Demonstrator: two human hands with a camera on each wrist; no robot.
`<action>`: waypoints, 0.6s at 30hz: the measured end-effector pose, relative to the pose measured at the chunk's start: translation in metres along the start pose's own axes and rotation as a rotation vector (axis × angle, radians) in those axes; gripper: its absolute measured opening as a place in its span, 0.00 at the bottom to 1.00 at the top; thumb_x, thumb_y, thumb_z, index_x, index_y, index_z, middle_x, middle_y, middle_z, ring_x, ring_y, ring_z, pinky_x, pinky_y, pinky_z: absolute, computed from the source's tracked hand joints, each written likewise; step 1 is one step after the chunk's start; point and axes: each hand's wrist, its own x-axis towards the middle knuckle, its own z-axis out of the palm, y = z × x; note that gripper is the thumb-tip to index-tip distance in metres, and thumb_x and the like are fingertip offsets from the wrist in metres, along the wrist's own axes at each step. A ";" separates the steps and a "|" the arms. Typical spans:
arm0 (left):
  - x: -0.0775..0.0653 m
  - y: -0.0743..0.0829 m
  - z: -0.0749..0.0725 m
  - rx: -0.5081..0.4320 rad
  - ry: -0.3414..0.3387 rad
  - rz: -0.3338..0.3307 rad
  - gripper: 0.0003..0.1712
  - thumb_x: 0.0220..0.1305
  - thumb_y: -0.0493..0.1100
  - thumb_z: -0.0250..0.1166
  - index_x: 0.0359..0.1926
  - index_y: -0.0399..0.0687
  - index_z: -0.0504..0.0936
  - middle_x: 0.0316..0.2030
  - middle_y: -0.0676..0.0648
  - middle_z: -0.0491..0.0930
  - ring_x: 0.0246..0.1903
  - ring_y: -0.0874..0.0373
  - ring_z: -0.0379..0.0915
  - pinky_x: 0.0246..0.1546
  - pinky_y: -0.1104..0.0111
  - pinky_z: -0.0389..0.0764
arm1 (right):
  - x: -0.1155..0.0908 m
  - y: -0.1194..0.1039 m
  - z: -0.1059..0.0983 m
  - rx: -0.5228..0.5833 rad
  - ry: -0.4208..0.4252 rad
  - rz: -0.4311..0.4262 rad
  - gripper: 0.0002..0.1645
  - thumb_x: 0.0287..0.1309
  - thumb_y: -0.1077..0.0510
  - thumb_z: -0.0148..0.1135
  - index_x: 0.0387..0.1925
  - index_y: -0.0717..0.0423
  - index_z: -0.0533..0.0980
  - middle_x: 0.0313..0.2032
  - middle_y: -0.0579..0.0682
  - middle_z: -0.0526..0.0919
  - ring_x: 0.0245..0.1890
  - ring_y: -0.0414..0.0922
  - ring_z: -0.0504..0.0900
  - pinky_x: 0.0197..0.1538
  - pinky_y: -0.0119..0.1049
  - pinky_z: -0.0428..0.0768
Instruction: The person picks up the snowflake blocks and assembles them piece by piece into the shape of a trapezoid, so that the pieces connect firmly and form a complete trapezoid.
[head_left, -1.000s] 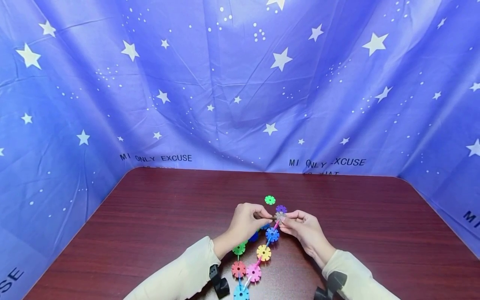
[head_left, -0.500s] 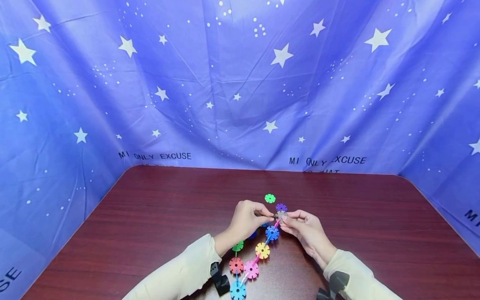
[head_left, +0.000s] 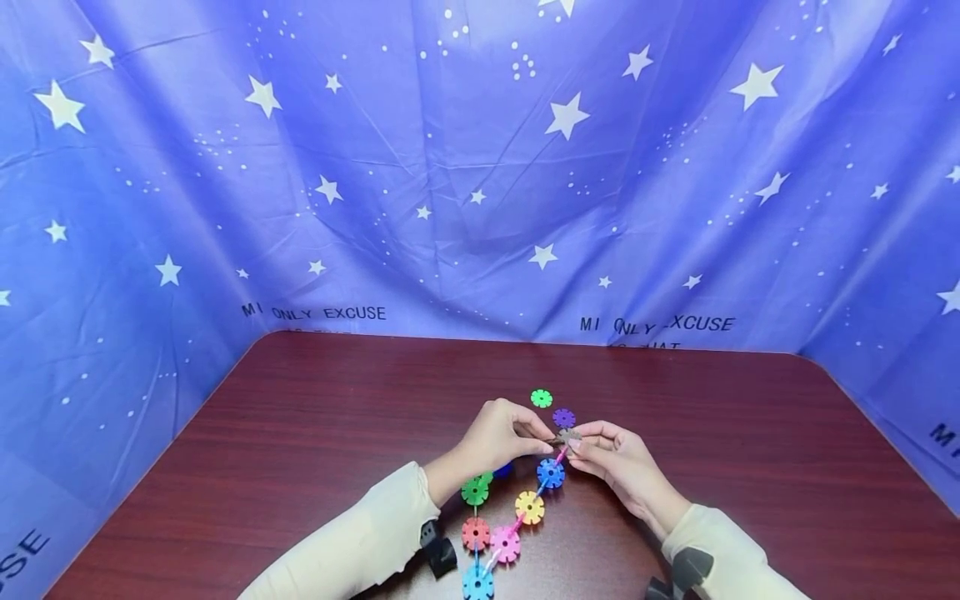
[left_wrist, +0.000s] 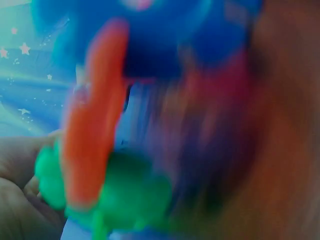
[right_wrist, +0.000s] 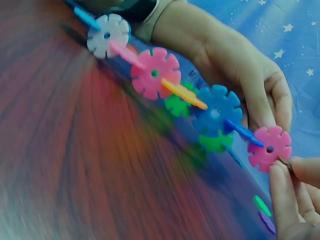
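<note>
My right hand [head_left: 628, 467] pinches a grey-brown notched plastic disc [head_left: 568, 437] at the far end of a linked chain. From the left, my left hand [head_left: 504, 435] pinches a thin brown disc seen edge-on [head_left: 554, 442], right at the grey-brown one. A pink disc [right_wrist: 270, 148] hangs by my right fingertips in the right wrist view, joined through a blue edge-on disc to a larger blue disc [right_wrist: 217, 111]. Towards me the chain continues with a yellow disc [head_left: 529, 507], a pink one and a light blue disc [head_left: 478, 583]. Close discs blur in the left wrist view, an orange disc [left_wrist: 95, 120] among them.
Beyond the hands, a loose purple disc [head_left: 564, 417] and a loose green disc [head_left: 542, 398] lie on the dark red wooden table [head_left: 360, 375]. A red disc [head_left: 476, 533] and a green disc [head_left: 475, 491] form the chain's other side, running under my left forearm. A blue star-patterned curtain [head_left: 480, 150] surrounds the table.
Both hands have shifted slightly right with the grey-brown disc, and my left fingertips have come closer to it. The chain has moved a little; the grips stay the same.
</note>
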 end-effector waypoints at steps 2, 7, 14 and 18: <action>0.003 0.000 -0.006 0.007 -0.042 0.014 0.05 0.50 0.39 0.73 0.31 0.46 0.88 0.28 0.53 0.86 0.27 0.72 0.79 0.29 0.77 0.78 | 0.000 -0.001 -0.006 -0.025 -0.047 -0.003 0.11 0.57 0.71 0.58 0.41 0.59 0.76 0.32 0.47 0.83 0.33 0.38 0.83 0.42 0.32 0.82; 0.015 -0.012 -0.025 -0.008 -0.099 0.033 0.09 0.52 0.36 0.71 0.36 0.38 0.86 0.33 0.48 0.86 0.31 0.66 0.81 0.33 0.75 0.79 | 0.001 -0.002 -0.018 -0.092 -0.101 -0.005 0.15 0.58 0.69 0.59 0.48 0.65 0.77 0.35 0.46 0.84 0.36 0.37 0.83 0.42 0.31 0.81; 0.040 -0.040 -0.036 -0.054 -0.166 -0.002 0.12 0.53 0.33 0.70 0.40 0.35 0.84 0.37 0.41 0.85 0.37 0.59 0.82 0.39 0.73 0.80 | 0.000 -0.003 -0.022 -0.135 -0.099 0.022 0.17 0.58 0.69 0.60 0.49 0.71 0.75 0.35 0.47 0.83 0.34 0.38 0.83 0.41 0.32 0.82; 0.053 -0.053 -0.033 -0.165 -0.214 -0.087 0.16 0.54 0.31 0.68 0.46 0.32 0.82 0.43 0.38 0.83 0.41 0.54 0.81 0.42 0.69 0.81 | -0.002 -0.004 -0.023 -0.154 -0.095 0.025 0.15 0.57 0.69 0.60 0.47 0.72 0.75 0.35 0.47 0.84 0.34 0.38 0.83 0.40 0.32 0.82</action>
